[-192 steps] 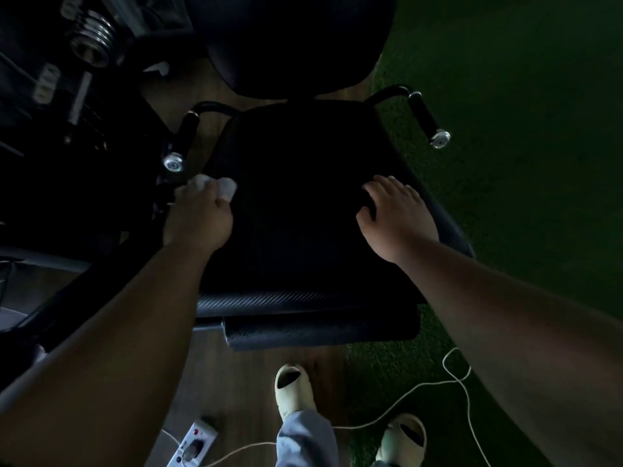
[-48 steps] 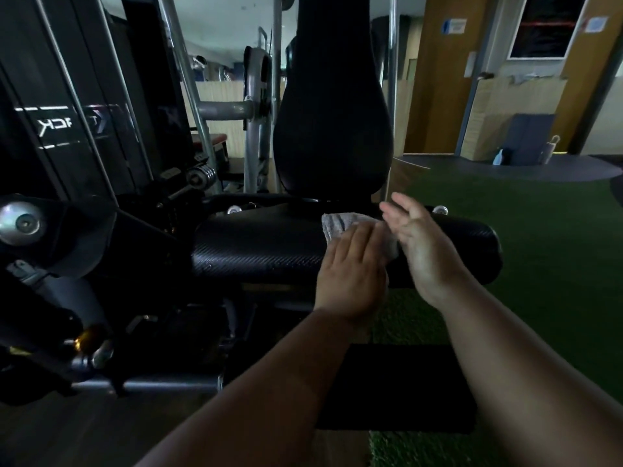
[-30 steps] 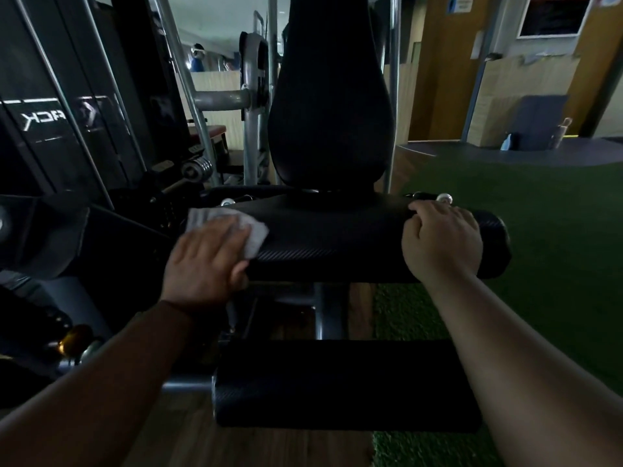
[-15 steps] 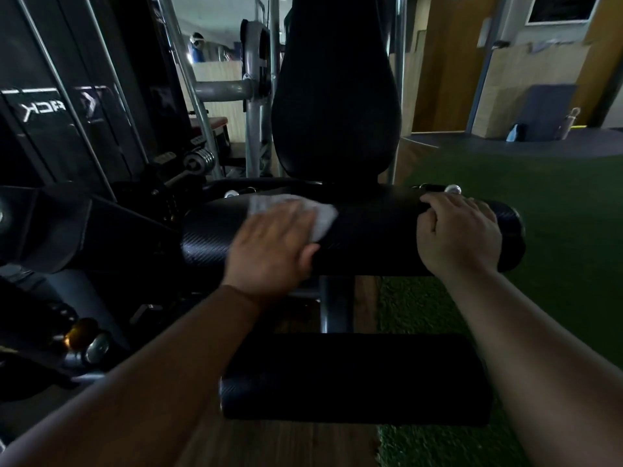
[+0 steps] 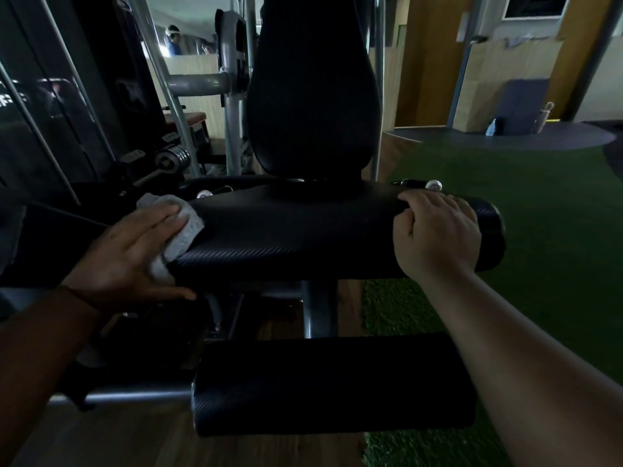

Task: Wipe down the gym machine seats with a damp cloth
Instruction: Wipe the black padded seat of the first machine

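While the left hand presses the cloth flat-fingered at the seat's nine-o'clock end, sweep toward three — firm, overlapping — where the right hand grips the pad.

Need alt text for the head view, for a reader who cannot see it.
A person's left hand presses a pale cloth on the left end of a black gym seat, while the right hand grips its right end. A backrest rises behind.
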Available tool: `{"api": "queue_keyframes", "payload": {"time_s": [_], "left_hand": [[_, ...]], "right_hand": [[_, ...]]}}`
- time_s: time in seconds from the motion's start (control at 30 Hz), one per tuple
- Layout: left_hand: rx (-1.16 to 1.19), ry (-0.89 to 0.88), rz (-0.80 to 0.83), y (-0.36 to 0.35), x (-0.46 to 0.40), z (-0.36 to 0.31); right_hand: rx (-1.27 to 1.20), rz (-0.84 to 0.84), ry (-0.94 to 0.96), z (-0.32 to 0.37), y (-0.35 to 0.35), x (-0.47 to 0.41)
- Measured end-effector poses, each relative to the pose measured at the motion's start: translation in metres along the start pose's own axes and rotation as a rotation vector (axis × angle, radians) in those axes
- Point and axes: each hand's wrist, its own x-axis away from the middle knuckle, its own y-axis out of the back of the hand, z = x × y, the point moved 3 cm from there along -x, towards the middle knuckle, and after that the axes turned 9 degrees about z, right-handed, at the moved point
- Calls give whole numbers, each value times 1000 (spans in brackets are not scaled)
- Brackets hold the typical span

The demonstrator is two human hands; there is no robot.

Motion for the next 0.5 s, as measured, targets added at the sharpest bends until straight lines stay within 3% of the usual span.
{"api": "queue_keyframes", "payload": {"time_s": [0.23, 0.37, 0.5], "left_hand": [[-15, 260, -41, 2, -19, -51], [16, 213, -98, -7, -64, -125], [27, 148, -46, -16, -98, -182]], "right_hand": [[7, -15, -39, 3, -2, -1], [-15, -5, -49, 4, 0, -2], [-72, 37, -68, 1, 2, -1]]}}
